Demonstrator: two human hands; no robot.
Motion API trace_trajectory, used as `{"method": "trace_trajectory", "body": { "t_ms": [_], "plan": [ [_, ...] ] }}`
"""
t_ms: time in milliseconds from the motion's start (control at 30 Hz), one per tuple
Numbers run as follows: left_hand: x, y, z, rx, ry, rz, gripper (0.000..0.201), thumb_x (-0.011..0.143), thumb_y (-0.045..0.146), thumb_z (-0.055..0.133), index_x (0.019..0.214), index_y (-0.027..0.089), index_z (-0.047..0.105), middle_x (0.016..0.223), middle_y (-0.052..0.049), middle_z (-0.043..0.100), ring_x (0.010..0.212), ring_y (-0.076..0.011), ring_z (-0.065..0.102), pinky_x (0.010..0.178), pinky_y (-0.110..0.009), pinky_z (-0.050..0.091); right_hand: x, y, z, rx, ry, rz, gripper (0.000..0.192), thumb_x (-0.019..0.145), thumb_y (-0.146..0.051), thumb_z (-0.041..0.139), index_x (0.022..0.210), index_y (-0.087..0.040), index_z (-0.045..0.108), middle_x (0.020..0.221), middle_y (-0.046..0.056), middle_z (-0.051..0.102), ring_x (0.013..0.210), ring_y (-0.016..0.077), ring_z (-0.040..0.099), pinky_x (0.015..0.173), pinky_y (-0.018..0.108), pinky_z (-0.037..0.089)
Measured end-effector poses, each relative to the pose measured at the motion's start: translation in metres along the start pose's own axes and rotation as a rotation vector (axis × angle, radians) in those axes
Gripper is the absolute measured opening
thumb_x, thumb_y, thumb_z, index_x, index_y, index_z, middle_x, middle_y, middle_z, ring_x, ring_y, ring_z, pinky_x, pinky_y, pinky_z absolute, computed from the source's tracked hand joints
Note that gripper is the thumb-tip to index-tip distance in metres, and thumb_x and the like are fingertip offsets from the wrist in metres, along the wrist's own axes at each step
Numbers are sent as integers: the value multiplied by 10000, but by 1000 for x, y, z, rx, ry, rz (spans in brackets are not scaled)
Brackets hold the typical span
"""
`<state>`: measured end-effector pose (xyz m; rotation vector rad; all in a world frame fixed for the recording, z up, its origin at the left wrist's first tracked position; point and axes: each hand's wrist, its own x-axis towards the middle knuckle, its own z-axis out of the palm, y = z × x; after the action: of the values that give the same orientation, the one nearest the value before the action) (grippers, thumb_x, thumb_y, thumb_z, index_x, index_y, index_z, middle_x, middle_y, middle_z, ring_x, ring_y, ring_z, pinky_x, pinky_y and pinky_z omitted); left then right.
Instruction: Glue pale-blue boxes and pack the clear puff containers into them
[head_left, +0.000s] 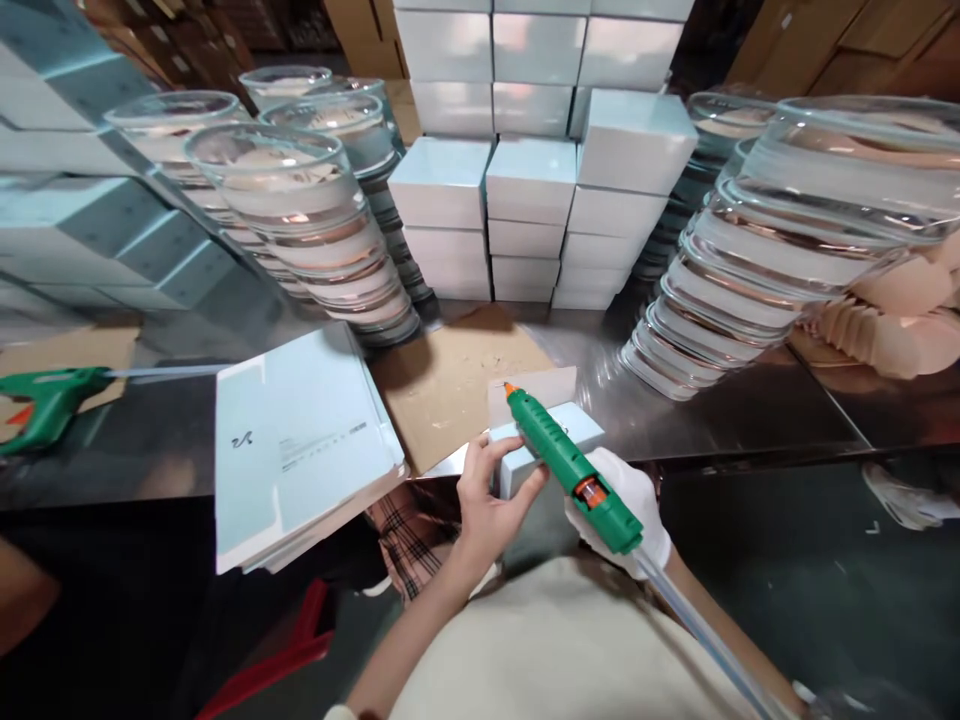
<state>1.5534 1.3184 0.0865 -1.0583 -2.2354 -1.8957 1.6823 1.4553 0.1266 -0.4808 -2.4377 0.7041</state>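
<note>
A small pale-blue box (585, 425) stands near the table's front edge, with a white flap (536, 392) raised along its far side. My bare left hand (484, 505) grips the box's near left end between thumb and fingers. In my right hand (634, 505), which wears a white glove, is a green glue gun (555, 450). Its orange nozzle points forward over the flap; whether the tip touches it I cannot tell. A long clear glue stick (697, 630) runs out of the gun's rear. The gun covers part of the box and the right fingers.
Beyond the box lies a brown cardboard sheet (457, 375). Flat pale-blue cartons (300, 440) are piled at left, overhanging the edge, near another green glue gun (56, 400). Tall stacks of clear round tubs (322, 240) (750, 260) flank stacked white boxes (529, 220).
</note>
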Motion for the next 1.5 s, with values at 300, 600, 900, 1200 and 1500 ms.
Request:
{"method": "trace_trajectory", "body": {
  "t_ms": [300, 600, 900, 1200, 1500],
  "plan": [
    [-7, -15, -32, 15, 106, -89, 318, 854, 429, 847, 1101, 258, 742, 1081, -46, 699, 1064, -236, 661, 944, -353, 510, 0, 44, -2, 421, 31, 640, 284, 744, -487, 769, 735, -230, 649, 652, 31, 680, 571, 205, 621, 594, 352, 563],
    [-3, -18, -36, -97, 112, -88, 364, 833, 525, 840, 1042, 247, 734, 1000, -37, 684, 974, -222, 667, 846, -320, 532, 73, 74, 31, 597, -112, 978, 368, 868, -489, 668, 698, -163, 684, 667, 110, 741, 611, 225, 714, 552, 288, 548],
    [-5, -20, -21, -180, -3, -188, 507, 755, 670, 843, 962, 227, 709, 1193, -128, 682, 1247, -339, 640, 1008, -445, 519, 71, 36, 14, 971, -278, 636, 631, 639, -544, 933, 1119, -171, 762, 1133, 96, 794, 1027, 260, 741, 932, 372, 590],
    [0, -36, -21, -437, -15, -135, 493, 826, 543, 842, 1183, 324, 581, 1162, -56, 636, 1173, -271, 698, 1020, -461, 549, 63, 44, -15, 770, -566, -33, 711, 766, -818, 747, 1160, -227, 778, 1288, 129, 715, 1226, 289, 663, 1121, 486, 495],
    [10, -15, -38, -221, 122, -165, 387, 837, 586, 804, 908, 242, 643, 1171, -79, 625, 1171, -299, 671, 1038, -494, 526, 43, 53, -11, 687, -345, 136, 623, 787, -661, 840, 1242, -256, 707, 1262, 116, 658, 1114, 227, 673, 991, 393, 579]
  ]
}}
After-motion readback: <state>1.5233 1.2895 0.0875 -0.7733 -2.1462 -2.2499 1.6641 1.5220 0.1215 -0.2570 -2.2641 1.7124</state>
